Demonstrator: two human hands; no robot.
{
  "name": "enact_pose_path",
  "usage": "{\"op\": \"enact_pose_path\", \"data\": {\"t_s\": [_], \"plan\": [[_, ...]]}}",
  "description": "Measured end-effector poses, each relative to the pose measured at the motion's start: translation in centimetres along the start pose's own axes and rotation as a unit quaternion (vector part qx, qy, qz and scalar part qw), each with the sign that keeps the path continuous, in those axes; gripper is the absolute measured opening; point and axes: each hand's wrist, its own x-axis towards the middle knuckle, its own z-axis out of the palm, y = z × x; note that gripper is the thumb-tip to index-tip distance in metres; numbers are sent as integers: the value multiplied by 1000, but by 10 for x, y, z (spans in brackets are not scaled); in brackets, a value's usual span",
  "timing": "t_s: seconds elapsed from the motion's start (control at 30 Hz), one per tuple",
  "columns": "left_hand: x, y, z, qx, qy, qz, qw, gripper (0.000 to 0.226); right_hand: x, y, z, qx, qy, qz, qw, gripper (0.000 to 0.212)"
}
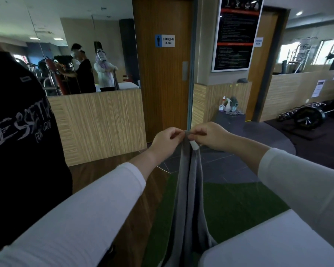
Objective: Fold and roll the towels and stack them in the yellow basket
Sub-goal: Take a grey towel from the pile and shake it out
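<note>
Because the left hand (167, 138) and right hand (210, 136) each only pinched the hanging grey towel (187, 189) at its top corners, 1 corner could slip, undoing the fold.

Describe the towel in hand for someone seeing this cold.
Below the changing-room door, the left hand and right hand meet in mid-air. The grey towel hangs from them in a long drape, with a white tag near the top, unlike the small grey cloth by the spray bottles.
</note>
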Motion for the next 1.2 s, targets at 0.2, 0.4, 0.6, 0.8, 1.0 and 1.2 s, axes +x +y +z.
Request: {"op": "enact_pose_path", "data": {"t_s": [0.2, 0.4, 0.6, 0.8, 1.0, 1.2], "plan": [[3, 5, 5, 20, 11, -18, 1000, 15, -6, 0, -3, 0, 0, 32, 1000, 18], [10, 20, 3, 49, 57, -7, 997, 18, -9, -3, 5, 104, -42, 164, 980, 25], [20, 23, -22, 69, 167, -33, 983, 22, -23, 10, 10, 185, -120, 143, 965, 15], [20, 22, -57, 96, 283, -56, 953, 26, -29, 15, -12, 135, -109, 135, 975, 23], [18, 18, -90, 109, 359, -114, 920, 28, -36, 25, -28, 98, -89, 140, 981, 23], [9, 9, -79, 134, 235, -54, 961, 18, -21, 8, -29, 78, 31, 39, 996, 13]]}}
